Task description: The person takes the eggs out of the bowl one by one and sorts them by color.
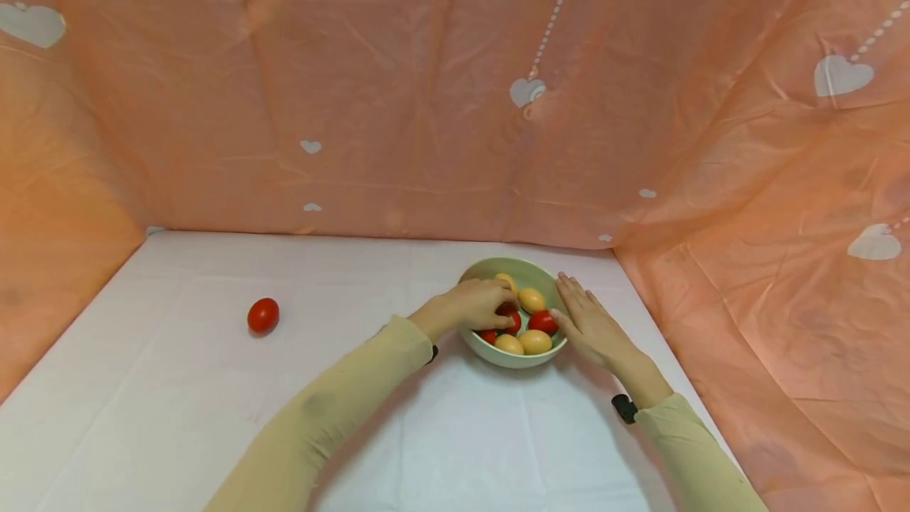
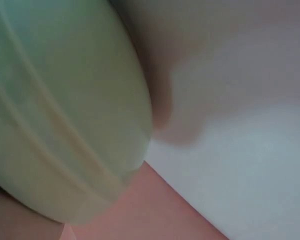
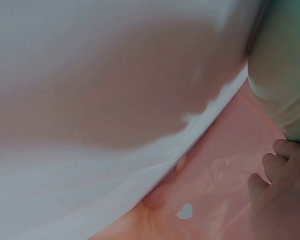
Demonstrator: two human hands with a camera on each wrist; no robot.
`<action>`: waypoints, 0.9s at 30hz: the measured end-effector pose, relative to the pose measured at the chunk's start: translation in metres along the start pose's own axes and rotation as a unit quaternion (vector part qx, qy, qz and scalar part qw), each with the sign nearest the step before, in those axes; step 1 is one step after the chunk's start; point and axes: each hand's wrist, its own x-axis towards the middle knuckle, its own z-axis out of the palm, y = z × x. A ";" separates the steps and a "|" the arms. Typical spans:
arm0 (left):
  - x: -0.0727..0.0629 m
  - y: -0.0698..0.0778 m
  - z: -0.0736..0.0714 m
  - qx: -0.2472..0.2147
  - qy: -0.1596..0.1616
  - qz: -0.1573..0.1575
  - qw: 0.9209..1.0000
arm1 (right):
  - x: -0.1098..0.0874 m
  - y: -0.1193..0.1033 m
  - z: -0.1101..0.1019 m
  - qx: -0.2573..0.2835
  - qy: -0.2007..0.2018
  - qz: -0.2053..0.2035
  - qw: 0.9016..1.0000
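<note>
A pale green bowl (image 1: 513, 360) stands on the white cloth, also large in the left wrist view as a bowl wall (image 2: 90, 100). Inside lie several smooth egg-shaped pieces, such as a yellow egg (image 1: 535, 341) and a red egg (image 1: 542, 321). My left hand (image 1: 478, 305) reaches over the bowl's left rim, fingers and thumb curled about another red egg (image 1: 513, 324), partly hidden by them. Along the right rim rests my right hand (image 1: 592, 326), fingers straight and thumb over the edge by a red egg; its fingertips show against the bowl in the right wrist view.
One more red egg (image 1: 263, 315) lies alone on the left part of the white tablecloth (image 1: 178, 417). Behind the table hangs an orange-pink curtain (image 1: 398, 117) with pale hearts, and it also closes in both sides.
</note>
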 end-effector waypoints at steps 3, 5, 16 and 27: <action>0.002 0.003 0.001 0.007 0.005 -0.001 1.000 | 0.000 0.000 0.001 0.000 0.004 -0.002 1.000; 0.003 0.005 0.002 0.011 0.009 -0.002 1.000 | 0.000 0.000 0.001 0.000 0.006 -0.001 1.000; 0.004 0.005 0.006 0.017 0.008 -0.007 1.000 | 0.000 0.000 0.001 -0.001 0.001 0.001 1.000; 0.003 0.005 0.006 0.008 0.012 -0.003 1.000 | 0.001 0.001 0.003 -0.001 0.002 0.002 1.000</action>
